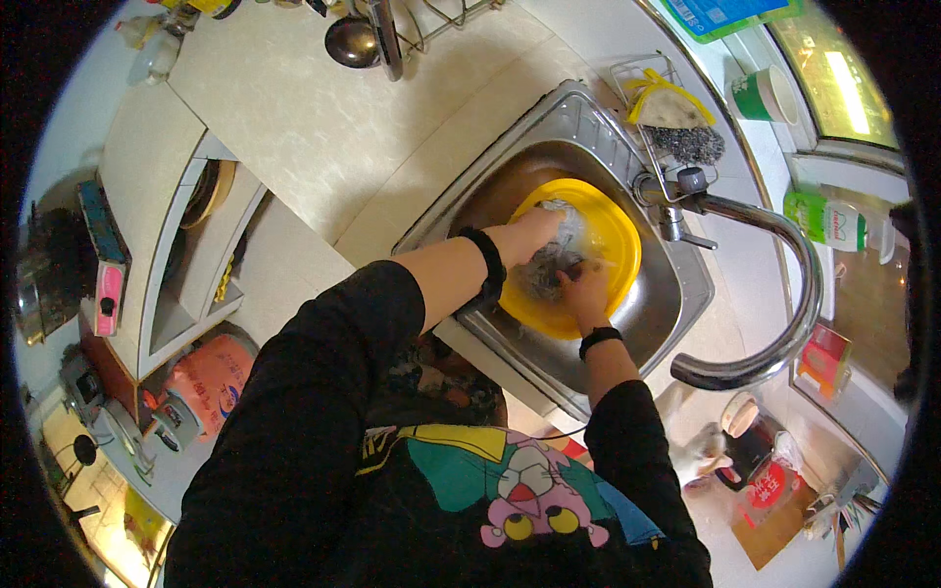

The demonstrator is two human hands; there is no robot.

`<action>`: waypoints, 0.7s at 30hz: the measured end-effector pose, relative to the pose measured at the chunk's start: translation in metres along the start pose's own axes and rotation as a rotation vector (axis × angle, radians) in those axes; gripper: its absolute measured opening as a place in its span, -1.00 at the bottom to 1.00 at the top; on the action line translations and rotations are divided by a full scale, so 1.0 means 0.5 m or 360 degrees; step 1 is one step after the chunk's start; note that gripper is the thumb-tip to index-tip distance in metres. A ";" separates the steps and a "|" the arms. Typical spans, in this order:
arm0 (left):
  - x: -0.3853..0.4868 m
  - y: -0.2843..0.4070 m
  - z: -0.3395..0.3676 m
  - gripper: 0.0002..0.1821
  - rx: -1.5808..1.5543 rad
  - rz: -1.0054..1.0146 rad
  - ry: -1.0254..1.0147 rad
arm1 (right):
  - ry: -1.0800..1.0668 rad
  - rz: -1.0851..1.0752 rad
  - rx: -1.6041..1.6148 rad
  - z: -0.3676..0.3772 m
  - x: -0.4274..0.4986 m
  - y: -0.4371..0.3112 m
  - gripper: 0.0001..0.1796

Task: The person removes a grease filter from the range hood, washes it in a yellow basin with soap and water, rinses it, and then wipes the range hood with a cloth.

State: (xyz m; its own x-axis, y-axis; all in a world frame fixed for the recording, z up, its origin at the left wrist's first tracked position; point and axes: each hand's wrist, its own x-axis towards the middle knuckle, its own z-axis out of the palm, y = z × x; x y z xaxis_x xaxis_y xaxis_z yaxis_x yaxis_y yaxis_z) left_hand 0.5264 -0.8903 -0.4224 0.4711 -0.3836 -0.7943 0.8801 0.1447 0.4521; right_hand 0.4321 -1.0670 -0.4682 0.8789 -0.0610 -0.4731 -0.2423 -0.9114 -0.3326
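Note:
A yellow plastic basin (623,242) stands in a stainless steel sink (647,316) and holds cloudy water. Both my hands are down in it. My left hand (535,234) lies on a greyish, wet, crumpled mass (566,220) that looks like cloth or plastic film; its fingers are partly hidden. Lower right in the basin, my right hand (587,283) has its fingertips at a dark, wet lump (559,268), whose kind I cannot tell. Whether either hand grips anything is unclear through the blur and water.
A chrome faucet (801,272) arches right of the sink, its spout turned away from the basin. A wire rack holds a sponge (673,106) and steel wool (687,145). A ladle (353,42) hangs at the top. Jars and packets stand at lower right.

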 end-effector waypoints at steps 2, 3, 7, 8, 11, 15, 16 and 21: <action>0.018 -0.016 -0.002 -0.37 0.0026 -0.0122 0.0020 | 0.0251 0.0049 0.0033 0.018 0.006 -0.003 -0.42; 0.021 -0.021 0.000 -0.36 0.0099 -0.0193 0.0069 | 0.0151 0.0091 0.0109 0.034 0.004 -0.010 -0.49; 0.010 -0.020 0.021 -0.33 0.0574 -0.0569 0.0201 | -0.0140 0.0333 0.1355 0.034 -0.021 -0.045 -0.77; 0.005 -0.016 0.021 -0.33 0.0479 -0.0566 0.0160 | -0.0072 0.0404 0.1895 0.008 -0.031 -0.053 -0.84; -0.005 -0.021 0.034 -0.33 0.0034 -0.0581 -0.0055 | -0.0106 -0.0267 0.2016 -0.119 -0.078 -0.085 -0.83; -0.015 -0.055 0.030 -0.48 -0.0065 0.0013 -0.0525 | 0.0129 -0.0435 0.1715 -0.225 -0.123 -0.172 -0.76; -0.021 -0.064 0.021 -0.55 0.0099 0.0320 -0.0643 | 0.0260 -0.0419 0.1319 -0.232 -0.126 -0.190 -0.79; -0.038 -0.048 0.024 -0.68 0.1507 0.1031 -0.0558 | 0.0801 -0.0288 0.0706 -0.173 -0.060 -0.202 -0.72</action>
State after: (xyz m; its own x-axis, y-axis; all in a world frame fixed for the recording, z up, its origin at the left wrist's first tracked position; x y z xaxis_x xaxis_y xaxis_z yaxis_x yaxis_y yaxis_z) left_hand 0.4956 -0.8972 -0.4134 0.6395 -0.7362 -0.2213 0.0234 -0.2691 0.9628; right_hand 0.4657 -1.0084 -0.3501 0.9789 -0.2030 0.0216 -0.1249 -0.6791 -0.7233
